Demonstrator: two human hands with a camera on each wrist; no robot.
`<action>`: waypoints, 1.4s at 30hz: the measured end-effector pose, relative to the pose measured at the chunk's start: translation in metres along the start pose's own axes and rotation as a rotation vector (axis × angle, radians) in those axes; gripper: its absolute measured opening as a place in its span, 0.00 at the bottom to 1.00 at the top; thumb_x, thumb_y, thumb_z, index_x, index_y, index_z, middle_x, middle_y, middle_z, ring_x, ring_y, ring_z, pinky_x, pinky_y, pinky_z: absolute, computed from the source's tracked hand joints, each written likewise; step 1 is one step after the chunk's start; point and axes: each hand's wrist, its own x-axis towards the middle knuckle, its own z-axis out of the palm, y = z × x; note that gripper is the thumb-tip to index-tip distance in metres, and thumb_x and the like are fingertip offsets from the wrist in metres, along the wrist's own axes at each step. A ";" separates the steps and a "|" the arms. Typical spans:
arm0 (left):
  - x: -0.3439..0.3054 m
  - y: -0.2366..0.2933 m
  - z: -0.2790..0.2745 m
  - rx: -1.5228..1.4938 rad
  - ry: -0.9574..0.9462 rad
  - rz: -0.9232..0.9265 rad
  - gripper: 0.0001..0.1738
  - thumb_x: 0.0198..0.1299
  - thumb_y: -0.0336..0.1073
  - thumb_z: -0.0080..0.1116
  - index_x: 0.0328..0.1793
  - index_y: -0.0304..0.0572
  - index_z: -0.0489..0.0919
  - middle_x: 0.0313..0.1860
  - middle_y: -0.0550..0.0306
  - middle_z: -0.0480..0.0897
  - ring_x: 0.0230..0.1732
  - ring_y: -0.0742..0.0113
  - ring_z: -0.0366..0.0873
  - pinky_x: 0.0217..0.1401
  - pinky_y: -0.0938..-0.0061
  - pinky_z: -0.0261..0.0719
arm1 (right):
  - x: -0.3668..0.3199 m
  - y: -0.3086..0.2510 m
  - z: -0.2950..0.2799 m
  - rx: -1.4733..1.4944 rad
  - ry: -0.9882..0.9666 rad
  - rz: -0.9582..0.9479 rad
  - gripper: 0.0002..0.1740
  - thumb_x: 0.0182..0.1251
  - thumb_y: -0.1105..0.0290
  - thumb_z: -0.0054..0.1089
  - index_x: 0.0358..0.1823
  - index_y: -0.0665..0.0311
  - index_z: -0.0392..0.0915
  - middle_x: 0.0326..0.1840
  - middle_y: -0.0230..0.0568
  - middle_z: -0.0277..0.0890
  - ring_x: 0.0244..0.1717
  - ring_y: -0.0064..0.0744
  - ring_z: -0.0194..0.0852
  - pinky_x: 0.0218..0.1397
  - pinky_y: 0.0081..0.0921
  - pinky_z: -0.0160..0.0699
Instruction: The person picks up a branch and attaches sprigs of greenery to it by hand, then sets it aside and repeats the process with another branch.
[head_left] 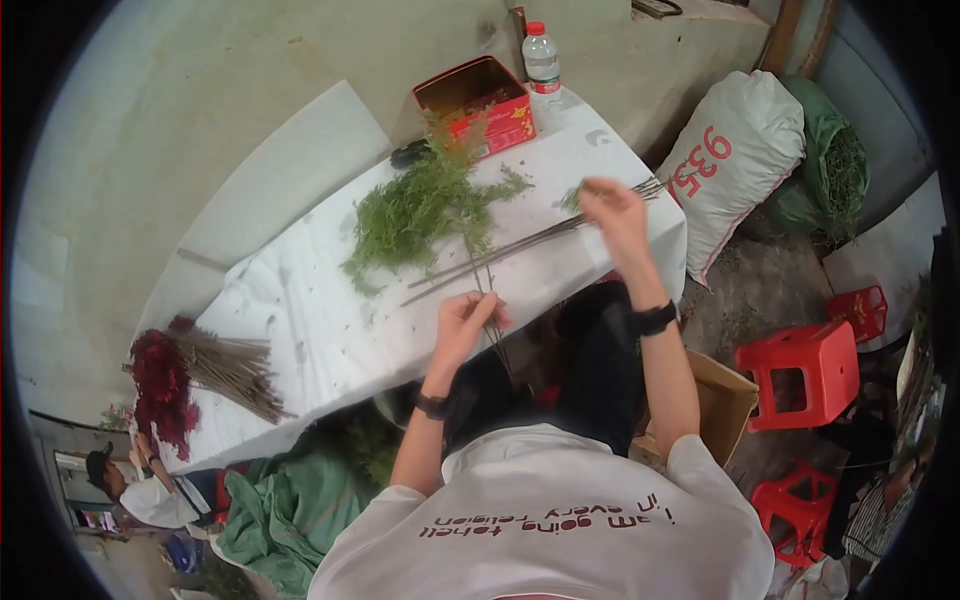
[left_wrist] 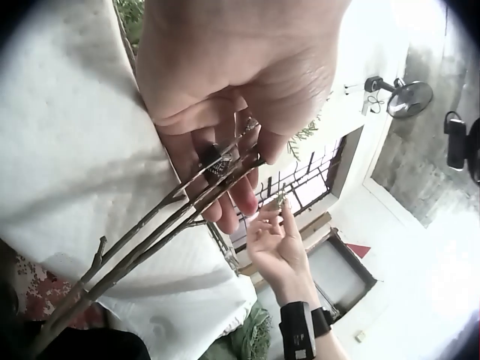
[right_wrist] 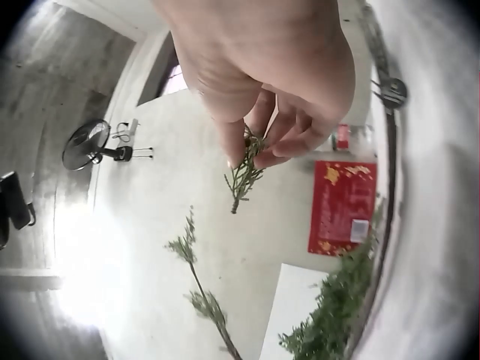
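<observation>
In the head view my left hand is over the table's near edge, holding a few thin woody stems that slant down below it. In the left wrist view they pass across the curled fingers and under the thumb. My right hand is raised near the table's right end. Between its thumb and fingers it pinches a small green sprig, cut end down. Beneath that hand, long bare stems lie across the white table. Feathery green foliage spreads beyond the left hand.
A red tin and a water bottle stand at the back. Dark red flowers with cut stems lie at the left end. A white sack and red stools stand to the right. Another person is at far left.
</observation>
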 end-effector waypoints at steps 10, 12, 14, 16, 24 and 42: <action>0.030 0.012 0.014 -0.096 -0.050 -0.117 0.14 0.72 0.33 0.49 0.41 0.24 0.79 0.40 0.45 0.84 0.36 0.60 0.86 0.36 0.75 0.84 | -0.020 0.030 0.023 0.069 -0.278 0.308 0.18 0.60 0.80 0.66 0.52 0.69 0.78 0.37 0.32 0.79 0.35 0.16 0.76 0.36 0.15 0.74; 0.031 0.011 0.012 -0.108 -0.064 -0.069 0.14 0.72 0.32 0.49 0.42 0.24 0.79 0.43 0.44 0.84 0.36 0.59 0.87 0.36 0.74 0.84 | -0.017 0.031 0.027 -0.037 -0.330 0.293 0.19 0.59 0.81 0.65 0.53 0.69 0.78 0.38 0.33 0.79 0.36 0.17 0.76 0.38 0.15 0.75; 0.029 0.005 0.012 -0.127 -0.066 -0.057 0.14 0.72 0.32 0.49 0.43 0.23 0.79 0.45 0.44 0.83 0.37 0.58 0.87 0.36 0.74 0.84 | -0.019 0.032 0.027 -0.097 -0.357 0.302 0.20 0.59 0.82 0.65 0.54 0.70 0.77 0.38 0.33 0.79 0.37 0.17 0.76 0.39 0.16 0.76; 0.031 0.001 0.008 -0.108 -0.077 -0.046 0.14 0.72 0.32 0.49 0.43 0.23 0.78 0.44 0.43 0.83 0.36 0.57 0.87 0.35 0.73 0.84 | -0.019 0.032 0.029 -0.119 -0.407 0.300 0.21 0.58 0.83 0.65 0.55 0.70 0.76 0.40 0.34 0.79 0.38 0.18 0.77 0.42 0.16 0.77; 0.031 -0.009 -0.002 -0.204 -0.096 0.003 0.14 0.72 0.32 0.49 0.41 0.24 0.78 0.44 0.41 0.83 0.36 0.54 0.87 0.34 0.71 0.84 | -0.035 0.046 0.049 0.139 -0.406 0.277 0.24 0.57 0.84 0.65 0.57 0.72 0.74 0.46 0.38 0.78 0.39 0.21 0.77 0.44 0.18 0.78; 0.020 -0.001 0.005 -0.281 -0.071 0.078 0.12 0.70 0.34 0.53 0.45 0.27 0.78 0.40 0.44 0.84 0.30 0.60 0.86 0.28 0.76 0.84 | -0.036 0.066 0.055 0.319 -0.250 0.315 0.12 0.61 0.83 0.60 0.46 0.72 0.77 0.40 0.39 0.78 0.39 0.27 0.78 0.45 0.23 0.78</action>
